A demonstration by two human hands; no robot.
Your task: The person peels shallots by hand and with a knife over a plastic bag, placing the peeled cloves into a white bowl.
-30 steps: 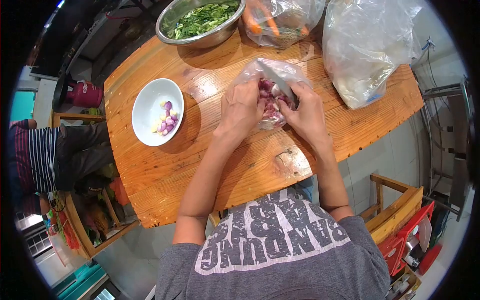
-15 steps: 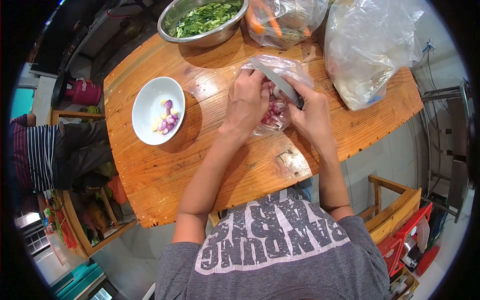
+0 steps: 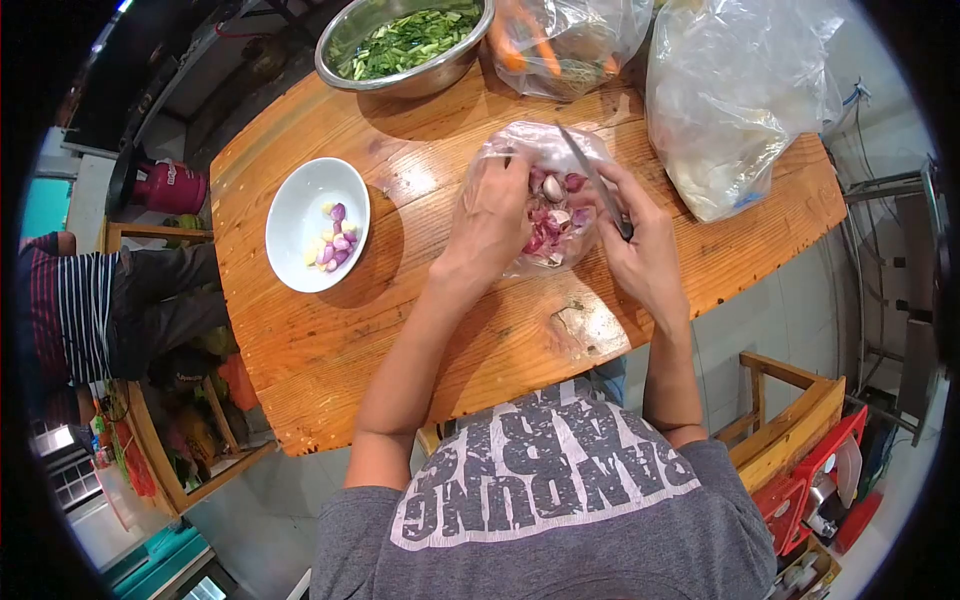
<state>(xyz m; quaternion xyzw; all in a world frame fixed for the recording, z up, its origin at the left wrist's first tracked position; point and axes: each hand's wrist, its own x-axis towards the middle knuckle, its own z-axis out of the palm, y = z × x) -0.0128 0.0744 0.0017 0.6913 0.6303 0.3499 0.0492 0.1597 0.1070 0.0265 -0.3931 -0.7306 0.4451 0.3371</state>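
Note:
My left hand (image 3: 490,215) grips the left side of a clear plastic bag (image 3: 535,145) that lies on the wooden table (image 3: 330,340). Inside the bag are several purple shallots (image 3: 555,215). My right hand (image 3: 645,250) holds a knife (image 3: 592,180) by its handle, the blade pointing up and left over the bag's mouth. To the left stands a white bowl (image 3: 300,205) with several peeled shallots (image 3: 335,245) in it.
A metal bowl of chopped greens (image 3: 405,40) stands at the table's far edge. Beside it lie a bag with carrots (image 3: 565,40) and a large whitish plastic bag (image 3: 735,95). A seated person in a striped shirt (image 3: 70,310) is at the left.
My right hand has drawn back to the right with the knife, and the blade has turned edge-on. The shallots in the bag now show between my hands.

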